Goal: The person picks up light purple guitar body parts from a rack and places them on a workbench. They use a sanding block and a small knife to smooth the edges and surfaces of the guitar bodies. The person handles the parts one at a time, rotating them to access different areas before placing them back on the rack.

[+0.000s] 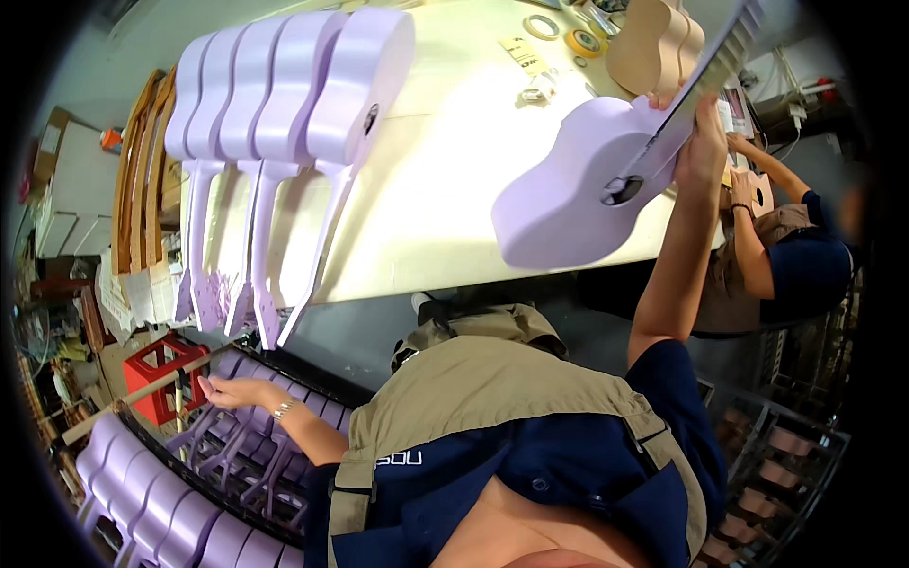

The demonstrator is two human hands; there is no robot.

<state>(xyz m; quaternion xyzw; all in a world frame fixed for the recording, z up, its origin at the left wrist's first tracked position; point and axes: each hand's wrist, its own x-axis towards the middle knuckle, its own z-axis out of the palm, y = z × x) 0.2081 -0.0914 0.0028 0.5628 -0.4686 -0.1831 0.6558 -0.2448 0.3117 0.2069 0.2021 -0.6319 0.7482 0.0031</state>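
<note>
My right hand (702,144) is wrapped round the neck of a lilac ukulele (561,194), close to where the neck meets the body. The ukulele is held up tilted over the right part of the table, its soundhole showing and its neck rising to the upper right. My left hand (230,391) reaches out to the left, with nothing visible in it and its fingers loosely apart. It is above a rack of lilac ukuleles (248,437). On the table's left side stands a row of several lilac ukuleles (251,90), pressed side by side, necks hanging over the front edge.
Tape rolls (584,43) and an unpainted ukulele body (653,47) lie at the back of the pale table (417,218). A co-worker (786,241) sits at the right with a wooden ukulele. Left are a red crate (163,371), wooden frames (142,189) and more racked lilac ukuleles (156,492).
</note>
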